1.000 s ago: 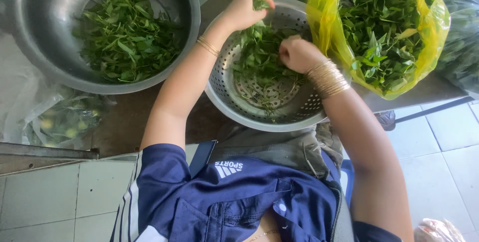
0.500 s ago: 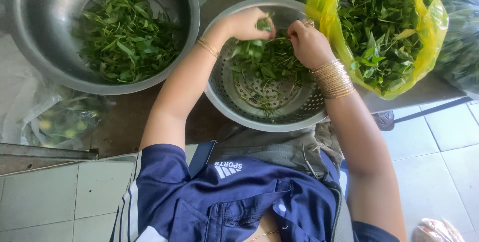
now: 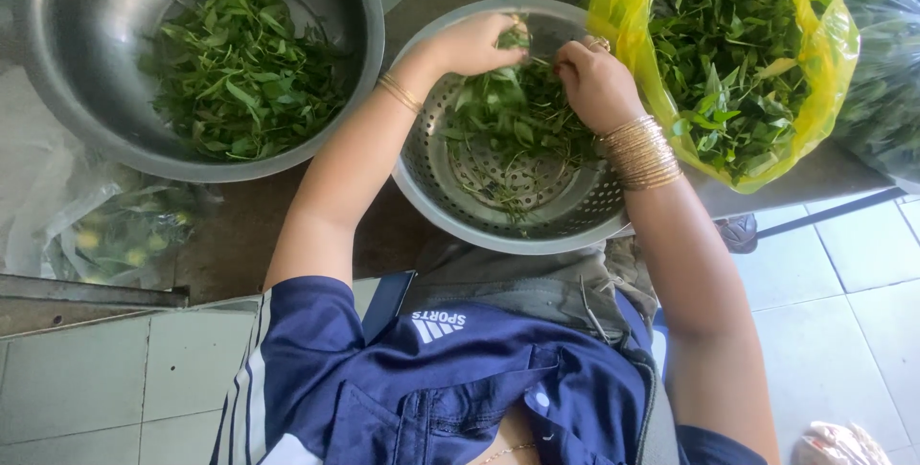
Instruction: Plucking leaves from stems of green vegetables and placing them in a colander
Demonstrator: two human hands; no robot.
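Left hand (image 3: 474, 43) and right hand (image 3: 594, 81) sit close together over the far side of the metal colander (image 3: 450, 197), fingers curled in and pinched on a sprig of leafy greens (image 3: 513, 105). Neither hand is spread; both look closed on the same stem w/ only a small gap between them, the sprig bridging it. Exact fingertip grip on the right is partly hidden by the knuckles, so how tight it is can't be told.

The greens lie heaped in the colander's far half, directly under the hands; its near half shows bare perforated steel w/ a few loose bits.

Risks, as a judgement: the colander hangs partly past the counter edge toward the person's lap, so a hard tug on a stem could tip or slide it. Torn leaves could drop through or over its rim. The gold bangles (image 3: 640, 153) on the right wrist could snag stems.

Left of the colander stands a bigger steel bowl (image 3: 57, 91) holding picked leaves (image 3: 240, 72). Right of the colander, touching its rim, a yellow plastic bag (image 3: 815, 62) gapes open, full of more greens; a careless elbow could knock it over.
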